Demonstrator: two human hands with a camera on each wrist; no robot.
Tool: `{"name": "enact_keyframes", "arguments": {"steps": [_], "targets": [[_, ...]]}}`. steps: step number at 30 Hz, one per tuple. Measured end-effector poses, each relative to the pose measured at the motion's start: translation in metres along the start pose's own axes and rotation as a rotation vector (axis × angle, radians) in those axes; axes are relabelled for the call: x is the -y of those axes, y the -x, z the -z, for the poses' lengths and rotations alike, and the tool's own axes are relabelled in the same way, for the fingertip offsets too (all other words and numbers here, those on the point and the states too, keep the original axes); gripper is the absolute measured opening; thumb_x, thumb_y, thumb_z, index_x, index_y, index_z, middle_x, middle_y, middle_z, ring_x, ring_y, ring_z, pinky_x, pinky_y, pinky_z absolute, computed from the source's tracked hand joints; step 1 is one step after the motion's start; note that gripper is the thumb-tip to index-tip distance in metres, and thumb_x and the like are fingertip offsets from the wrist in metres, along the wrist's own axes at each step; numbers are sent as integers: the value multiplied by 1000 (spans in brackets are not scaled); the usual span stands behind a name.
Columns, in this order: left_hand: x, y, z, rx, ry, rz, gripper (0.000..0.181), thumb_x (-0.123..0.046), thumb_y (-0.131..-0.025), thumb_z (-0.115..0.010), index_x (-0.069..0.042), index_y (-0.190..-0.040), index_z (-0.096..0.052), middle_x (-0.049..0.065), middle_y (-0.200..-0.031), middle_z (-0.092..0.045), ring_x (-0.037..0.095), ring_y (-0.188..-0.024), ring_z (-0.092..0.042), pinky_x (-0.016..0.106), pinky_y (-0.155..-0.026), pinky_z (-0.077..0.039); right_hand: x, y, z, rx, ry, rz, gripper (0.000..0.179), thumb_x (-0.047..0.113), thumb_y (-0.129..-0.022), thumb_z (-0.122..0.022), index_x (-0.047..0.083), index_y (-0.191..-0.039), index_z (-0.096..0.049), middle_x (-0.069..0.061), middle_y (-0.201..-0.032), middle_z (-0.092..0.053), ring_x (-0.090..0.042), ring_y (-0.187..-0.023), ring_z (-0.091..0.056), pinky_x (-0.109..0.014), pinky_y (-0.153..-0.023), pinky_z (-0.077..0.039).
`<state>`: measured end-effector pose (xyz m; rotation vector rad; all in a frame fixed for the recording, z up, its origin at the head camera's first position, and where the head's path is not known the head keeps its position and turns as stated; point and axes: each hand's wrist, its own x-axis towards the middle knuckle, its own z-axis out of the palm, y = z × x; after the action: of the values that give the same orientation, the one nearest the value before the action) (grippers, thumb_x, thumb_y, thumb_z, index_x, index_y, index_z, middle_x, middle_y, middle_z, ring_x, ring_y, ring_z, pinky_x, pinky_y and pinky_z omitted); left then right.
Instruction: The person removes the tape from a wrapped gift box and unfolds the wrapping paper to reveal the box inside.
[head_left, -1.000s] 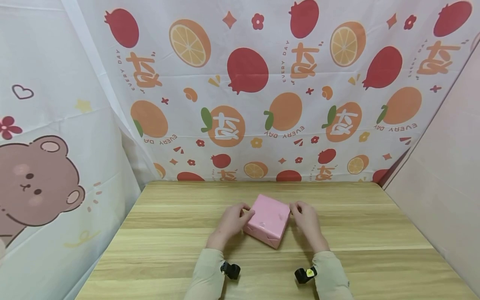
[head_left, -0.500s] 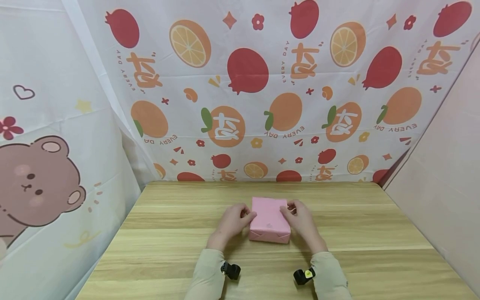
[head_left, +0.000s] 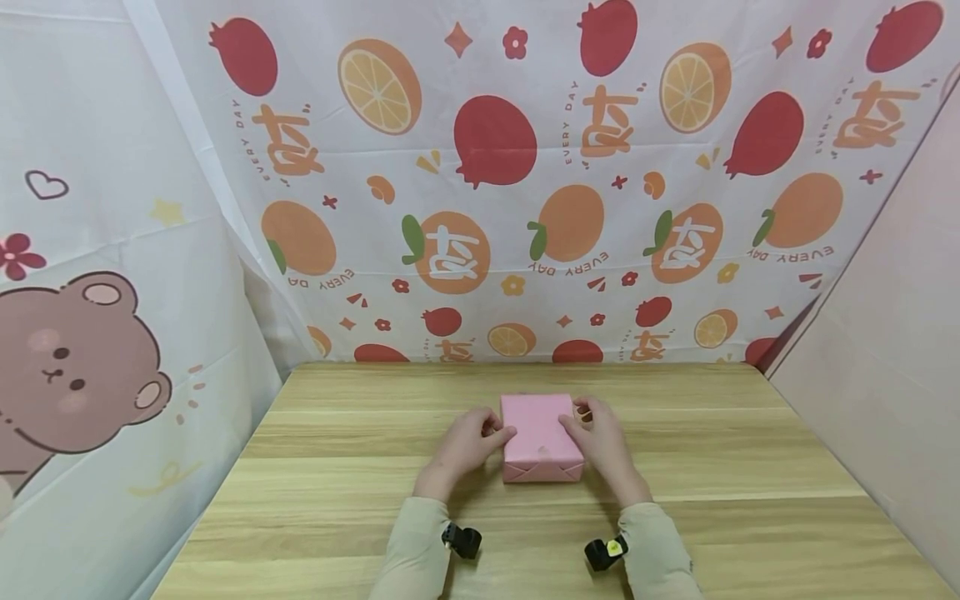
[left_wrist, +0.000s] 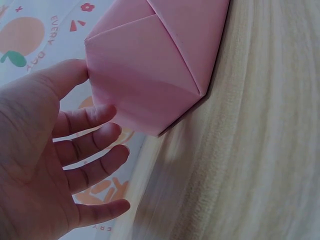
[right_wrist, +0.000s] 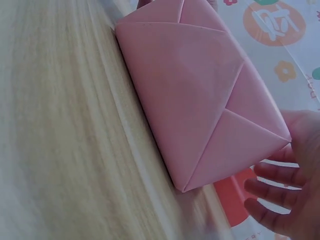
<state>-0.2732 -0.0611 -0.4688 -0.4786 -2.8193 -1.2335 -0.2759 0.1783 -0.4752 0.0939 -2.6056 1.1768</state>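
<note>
A box wrapped in pink paper (head_left: pixel 537 427) sits on the wooden table, its folded end facing the wearer. At its left side is my left hand (head_left: pixel 468 440); in the left wrist view the thumb tip meets the box edge and the other fingers (left_wrist: pixel 97 167) spread loosely beside it. My right hand (head_left: pixel 602 437) is at the opposite side, thumb over the top edge in the head view. Seen from the right wrist, its relaxed fingers (right_wrist: pixel 272 192) extend beyond the box corner. Triangular paper folds (right_wrist: pixel 240 142) show on the box's end.
The wood-grain table (head_left: pixel 337 500) extends around the box. Behind it hangs a white fruit-print cloth (head_left: pixel 517 233), with a bear-print cloth (head_left: pixel 75 367) at the left. Small black cameras (head_left: pixel 461 542) are strapped at both wrists.
The pink box has turned from a slanted position to nearly square with the table. My right thumb has come onto its top edge; my left hand has barely moved.
</note>
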Motion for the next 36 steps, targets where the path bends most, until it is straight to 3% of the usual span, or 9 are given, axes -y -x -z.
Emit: {"name": "enact_keyframes", "arguments": {"steps": [6,10,17,28,36], "targets": [[2,0,0,2,16,4,34,-47,-91,-65,-13,-90,-61,-2,-80,-58,11,-71,-50,26,-63,-43,1,1,-1,-46,31,85,16,22,-87,-73,10,-91,-63,-10,-101,-60,-25,-96,-58,-36,-80,-52],[2,-1,-1,0,21,2,34,-46,-90,-65,-13,-90,-62,-1,-80,-58,11,-71,-50,26,-63,-44,0,1,-3,-57,35,109,14,19,-88,-72,13,-82,-61,-7,-98,-58,-22,-91,-58,-30,-74,-50],[1,-2,0,8,24,16,33,-46,-91,-65,-13,-91,-63,-1,-81,-59,12,-73,-52,27,-65,-45,0,1,-3,-84,21,119,14,14,-88,-72,11,-80,-61,-7,-96,-58,-22,-91,-58,-29,-72,-51],[1,-1,0,21,36,18,34,-47,-90,-65,-13,-92,-63,-1,-82,-60,12,-73,-52,27,-65,-45,1,1,1,-133,57,50,12,13,-88,-69,6,-81,-62,-12,-97,-60,-27,-92,-59,-40,-81,-51],[2,-1,0,21,38,23,33,-46,-90,-65,-13,-91,-63,-1,-83,-60,12,-74,-53,27,-66,-46,-7,0,5,-150,62,22,14,14,-88,-68,6,-80,-60,-12,-96,-59,-26,-90,-58,-38,-78,-49]]}}
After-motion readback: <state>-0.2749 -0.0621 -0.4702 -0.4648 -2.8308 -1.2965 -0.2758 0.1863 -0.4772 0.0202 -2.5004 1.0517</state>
